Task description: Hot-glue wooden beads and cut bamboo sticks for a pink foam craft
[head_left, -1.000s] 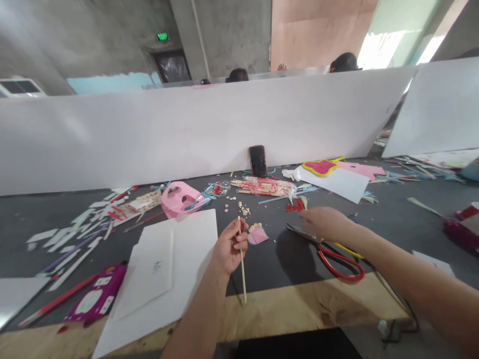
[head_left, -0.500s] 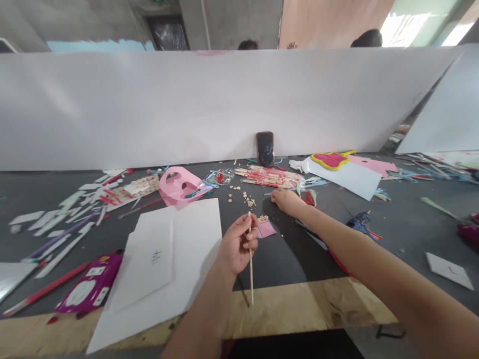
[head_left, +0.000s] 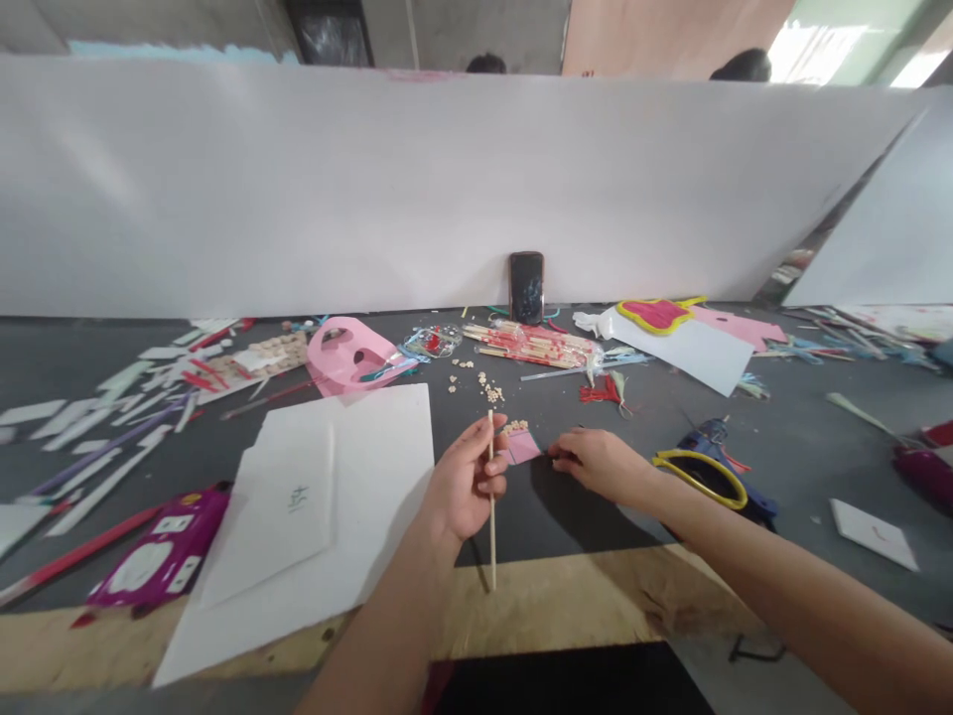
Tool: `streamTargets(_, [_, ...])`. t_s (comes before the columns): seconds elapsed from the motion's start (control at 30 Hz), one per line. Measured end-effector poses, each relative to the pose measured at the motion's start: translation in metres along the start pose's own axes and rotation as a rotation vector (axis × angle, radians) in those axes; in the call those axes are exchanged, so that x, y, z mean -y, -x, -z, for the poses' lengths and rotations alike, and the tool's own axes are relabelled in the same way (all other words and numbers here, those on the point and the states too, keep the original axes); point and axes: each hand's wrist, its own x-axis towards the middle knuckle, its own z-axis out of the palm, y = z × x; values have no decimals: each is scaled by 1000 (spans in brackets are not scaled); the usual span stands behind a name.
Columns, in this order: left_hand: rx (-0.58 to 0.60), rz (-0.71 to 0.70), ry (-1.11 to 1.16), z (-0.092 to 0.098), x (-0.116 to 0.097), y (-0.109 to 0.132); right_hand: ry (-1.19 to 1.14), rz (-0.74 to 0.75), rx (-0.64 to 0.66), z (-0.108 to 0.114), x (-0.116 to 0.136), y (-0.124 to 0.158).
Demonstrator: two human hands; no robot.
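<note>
Plainly, the left hand [head_left: 466,487] is closed around a thin wooden stick [head_left: 491,516], pinched between thumb and fingers near its upper end. The stick stands almost upright, and its lower end reaches down over the wooden edge of the counter [head_left: 581,606]. The right hand [head_left: 600,462] lies low on the dark surface just to the right, fingers curled. Its fingertips are at the right edge of a small pink card [head_left: 525,448]; whether they pinch it or only touch it cannot be told.

The work in hand looks like fine handling around the stick and the card, with one hand steadying each. Any further handling here calls for a light, precise pinch, since the pieces are small and slide easily.

The stick is pale, straight and very slender, and bare along the length that shows. The pink card is a small flat scrap lying between the two hands, with a cluster of tiny tan beads [head_left: 515,425] at its far edge.

Just beyond the hands, more loose beads [head_left: 483,385] are scattered. White sheets [head_left: 357,467] lie to the left of the left hand. Yellow-handled scissors [head_left: 700,475] rest to the right of the right hand. Farther off, a phone [head_left: 526,286] leans against the white partition.
</note>
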Motion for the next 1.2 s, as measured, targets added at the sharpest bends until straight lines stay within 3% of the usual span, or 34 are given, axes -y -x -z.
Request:
streamTargets(0.27, [-3, -5, 15, 1, -1, -2, 148, -63, -78, 8, -8, -27])
streamTargets(0.5, [31, 16, -18, 0, -2, -1, 137, -10, -136, 5, -24, -42])
streamTargets(0.6, [45, 21, -29, 1, -1, -2, 124, -56, -227, 13, -35, -23])
streamTargets(0.73, [65, 39, -55, 2, 1, -3, 137, -164, -335, 23, -52, 31])
streamTargets(0.9, [91, 53, -117, 2, 4, -3, 211, -191, -321, -2, -67, 97])
streamTargets(1.03, [90, 67, -199, 0, 9, -1, 226, -191, -340, -27, -69, 111])
streamTargets(1.2, [95, 64, -347, -11, 14, 10, 164, -293, -346, -18, -68, 116])
